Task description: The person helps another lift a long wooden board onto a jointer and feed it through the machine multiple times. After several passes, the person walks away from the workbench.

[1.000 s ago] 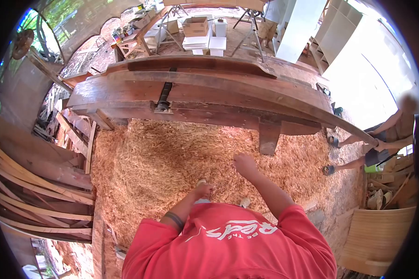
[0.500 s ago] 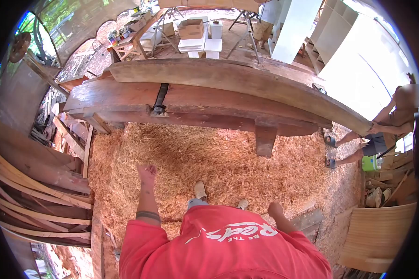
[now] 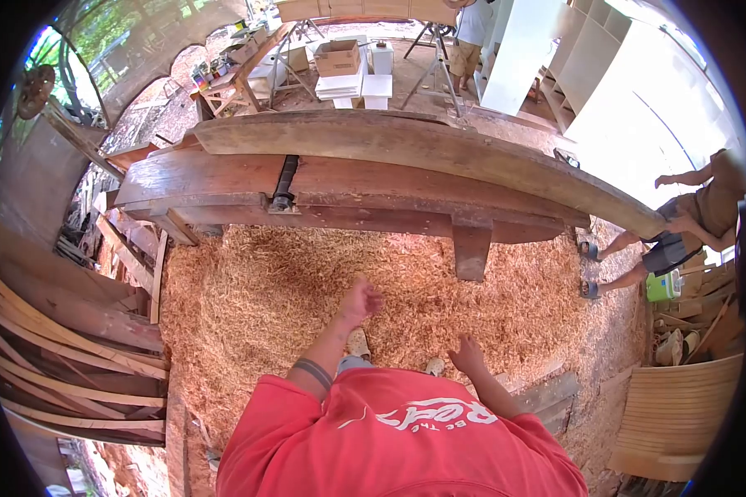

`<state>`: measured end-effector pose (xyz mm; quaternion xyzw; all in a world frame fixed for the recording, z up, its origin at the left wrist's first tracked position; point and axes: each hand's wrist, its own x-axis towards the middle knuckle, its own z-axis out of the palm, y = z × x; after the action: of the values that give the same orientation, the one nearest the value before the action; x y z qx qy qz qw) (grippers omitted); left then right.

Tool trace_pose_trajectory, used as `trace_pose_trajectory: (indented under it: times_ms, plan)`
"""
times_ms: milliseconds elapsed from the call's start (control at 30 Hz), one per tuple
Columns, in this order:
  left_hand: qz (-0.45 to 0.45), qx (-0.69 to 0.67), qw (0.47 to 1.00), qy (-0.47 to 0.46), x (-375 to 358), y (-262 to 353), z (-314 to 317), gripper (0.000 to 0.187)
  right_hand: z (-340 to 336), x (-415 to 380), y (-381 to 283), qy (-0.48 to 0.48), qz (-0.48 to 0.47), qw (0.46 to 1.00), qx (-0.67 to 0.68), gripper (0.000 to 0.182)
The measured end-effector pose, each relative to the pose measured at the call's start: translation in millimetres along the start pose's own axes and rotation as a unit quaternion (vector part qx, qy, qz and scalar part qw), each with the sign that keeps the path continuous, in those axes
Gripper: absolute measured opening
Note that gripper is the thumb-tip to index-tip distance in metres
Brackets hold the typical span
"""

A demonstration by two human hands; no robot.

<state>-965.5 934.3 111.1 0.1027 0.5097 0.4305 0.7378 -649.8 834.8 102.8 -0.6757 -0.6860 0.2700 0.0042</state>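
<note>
My left hand (image 3: 361,303) hangs in the air over the wood shavings, fingers loosely apart and holding nothing. Lower and to the right, my right hand (image 3: 467,355) is also held out, empty, with its fingers apart. Neither touches anything. Across from me stands a long reddish wooden bench (image 3: 373,186). A thick, slightly curved plank (image 3: 389,141) lies along its far side. A long black tool (image 3: 285,182) of a kind I cannot make out rests across the bench left of centre.
Wood shavings (image 3: 257,306) cover the floor. Curved wooden strips (image 3: 66,364) are stacked at left. Another person (image 3: 692,211) stands at the plank's right end; a second person (image 3: 470,41) is at the back. A cardboard box (image 3: 337,58) sits beyond the bench.
My left hand has swung right and inward, and my right hand has come up and left. The person at right has one hand off the plank's end, arm now bent in front.
</note>
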Motion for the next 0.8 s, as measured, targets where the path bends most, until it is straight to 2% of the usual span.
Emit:
trace_pose_trajectory:
  times_ms: [100,167,267,333,400,433,467,533,633,700,767,800]
  plan:
    - [-0.106,0.160,0.981,-0.032,2.3,-52.3,18.3,0.044,-31.6,27.3,-49.6,0.050,-0.082,0.995,0.007,0.054]
    - [-0.122,0.281,0.951,-0.052,-13.5,-70.8,30.6,0.043,-62.0,41.1,-87.9,0.038,-0.115,0.992,0.037,0.055]
    - [-0.152,0.287,0.940,-0.105,-16.5,-97.0,16.8,0.038,-106.8,44.4,-146.6,0.033,-0.160,0.984,0.071,0.052]
    - [-0.140,0.280,0.946,-0.083,-14.0,-114.6,0.9,0.033,-91.8,57.1,-152.5,0.115,-0.245,0.959,0.085,0.044]
    - [-0.174,0.256,0.934,-0.181,-15.9,-107.7,-24.4,0.029,-84.0,65.8,-158.0,0.122,-0.274,0.948,0.109,0.039]
    - [-0.150,0.218,0.960,-0.086,-12.2,-123.3,-32.6,0.027,-82.0,66.7,-157.9,0.140,-0.297,0.936,0.127,0.034]
    - [-0.201,0.171,0.959,-0.103,-7.2,-121.9,-48.9,0.023,-78.4,67.2,-157.0,0.158,-0.323,0.922,0.142,0.028]
    - [-0.204,0.186,0.961,-0.033,-28.4,-103.4,-49.6,0.021,-65.0,74.6,-148.5,0.097,-0.296,0.949,0.047,0.019]
    - [-0.195,0.165,0.967,0.005,-29.4,-85.9,-83.1,0.026,-45.6,77.1,-109.1,0.090,-0.298,0.950,0.013,0.014]
    - [-0.135,0.099,0.985,0.036,-40.1,-66.4,-97.3,0.031,-22.7,76.9,-71.5,0.104,-0.211,0.971,0.050,0.014]
    - [-0.083,-0.001,0.991,0.105,-30.8,-49.4,-118.0,0.039,-5.1,74.9,-19.8,0.029,-0.147,0.986,-0.076,0.013]
    - [-0.053,-0.050,0.996,0.050,-20.9,-41.5,-146.8,0.043,-6.8,65.5,-0.8,-0.030,-0.065,0.994,-0.081,0.014]
